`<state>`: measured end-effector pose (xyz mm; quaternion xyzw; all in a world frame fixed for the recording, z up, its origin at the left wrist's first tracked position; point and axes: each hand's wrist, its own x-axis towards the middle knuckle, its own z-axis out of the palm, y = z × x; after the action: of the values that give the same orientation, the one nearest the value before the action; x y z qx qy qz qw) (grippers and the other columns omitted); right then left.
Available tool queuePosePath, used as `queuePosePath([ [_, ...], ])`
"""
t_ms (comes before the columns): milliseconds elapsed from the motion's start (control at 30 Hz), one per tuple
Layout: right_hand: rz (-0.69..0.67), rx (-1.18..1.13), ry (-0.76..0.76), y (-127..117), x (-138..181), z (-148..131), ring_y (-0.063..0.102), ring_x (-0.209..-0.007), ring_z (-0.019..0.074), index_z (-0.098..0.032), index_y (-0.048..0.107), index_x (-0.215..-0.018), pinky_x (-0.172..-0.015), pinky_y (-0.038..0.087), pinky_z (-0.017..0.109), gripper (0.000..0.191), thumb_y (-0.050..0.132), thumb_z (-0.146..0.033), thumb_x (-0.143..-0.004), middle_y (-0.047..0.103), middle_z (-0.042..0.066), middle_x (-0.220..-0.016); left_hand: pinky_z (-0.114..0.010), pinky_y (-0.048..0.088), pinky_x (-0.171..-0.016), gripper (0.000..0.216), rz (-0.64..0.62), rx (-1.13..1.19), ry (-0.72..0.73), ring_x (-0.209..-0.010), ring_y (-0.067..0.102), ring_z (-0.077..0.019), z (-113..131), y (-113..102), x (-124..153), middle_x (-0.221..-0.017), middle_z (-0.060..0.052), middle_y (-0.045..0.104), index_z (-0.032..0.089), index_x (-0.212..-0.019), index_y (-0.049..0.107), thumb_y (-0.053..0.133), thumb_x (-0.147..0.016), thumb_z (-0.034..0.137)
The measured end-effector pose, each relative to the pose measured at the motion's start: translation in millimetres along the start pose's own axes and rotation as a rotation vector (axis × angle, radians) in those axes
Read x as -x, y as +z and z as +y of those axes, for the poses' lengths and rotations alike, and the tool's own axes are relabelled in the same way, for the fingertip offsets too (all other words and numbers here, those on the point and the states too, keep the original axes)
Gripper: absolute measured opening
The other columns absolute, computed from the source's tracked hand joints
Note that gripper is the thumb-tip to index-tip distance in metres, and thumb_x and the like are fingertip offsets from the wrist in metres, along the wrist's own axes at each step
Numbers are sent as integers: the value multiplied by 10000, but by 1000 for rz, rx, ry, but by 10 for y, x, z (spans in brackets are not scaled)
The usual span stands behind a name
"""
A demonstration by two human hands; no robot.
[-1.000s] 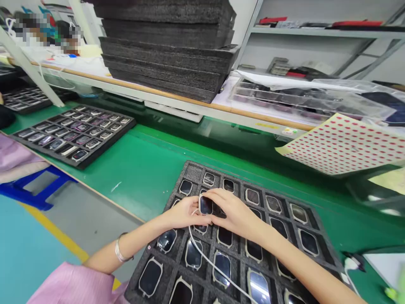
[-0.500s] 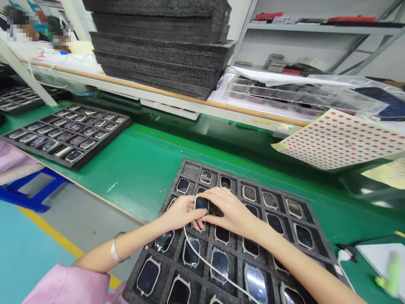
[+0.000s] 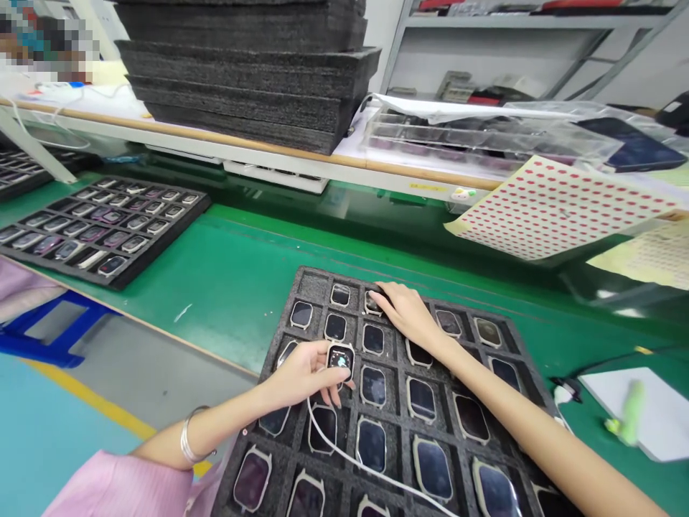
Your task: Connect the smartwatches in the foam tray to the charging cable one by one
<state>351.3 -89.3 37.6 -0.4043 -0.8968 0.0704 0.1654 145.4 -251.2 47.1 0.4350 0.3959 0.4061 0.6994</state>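
A black foam tray (image 3: 317, 281) of several smartwatch bodies lies on the green bench in front of me. My left hand (image 3: 301, 373) grips one watch body (image 3: 340, 357) whose screen is lit; a white cable (image 3: 344, 452) runs from it across the tray toward me. My right hand (image 3: 406, 314) reaches to the tray's far row, fingers curled on another watch body (image 3: 372, 304) in its pocket. A bracelet sits on my left wrist.
A second tray of watch bodies (image 3: 102, 226) lies at the left. A stack of dark foam trays (image 3: 242, 64) stands on the raised shelf behind. A red-dotted sticker sheet (image 3: 554, 208) hangs at the right, and a white pad (image 3: 635, 409) lies at the far right.
My right hand left the watch held by my left hand and moved forward to the far row. The held watch's screen now glows. The view shifted slightly.
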Motion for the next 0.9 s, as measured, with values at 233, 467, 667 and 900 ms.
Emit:
queuePosePath([
  [233,69,-160,-106,-259,170,-513,448,-1191,306,-163,455,-1296,-985,378,490,414,390,-430,-986,506,152,-1271,-183,420,-356,394,98,5,24,-411,568,-112,58,-63,-49,-814,-118,693,113,-932,543,686,-759,437],
  [467,-47,-535,-378,-112,365,-940,524,-1094,264,-184,428,-1311,-928,465,414,427,559,-297,-921,531,133,-1187,-148,339,-318,363,111,-66,13,-336,448,-67,18,-129,-116,-561,30,533,119,-912,541,658,-790,439],
  [667,-22,-592,-340,-43,385,-864,532,-1062,263,-188,462,-1267,-920,456,425,403,602,-248,-894,564,117,-1154,-177,308,-348,387,103,-161,-9,-370,398,-53,5,-98,-111,-668,23,525,124,-1021,526,610,-824,446],
  [900,18,-567,-240,-225,-106,-773,529,-1018,257,-202,541,-1133,-896,452,395,322,670,-283,-849,548,87,-1068,-188,342,-530,412,62,-134,63,-608,422,-77,15,-94,-111,-859,-5,516,165,-1123,471,662,-817,364],
])
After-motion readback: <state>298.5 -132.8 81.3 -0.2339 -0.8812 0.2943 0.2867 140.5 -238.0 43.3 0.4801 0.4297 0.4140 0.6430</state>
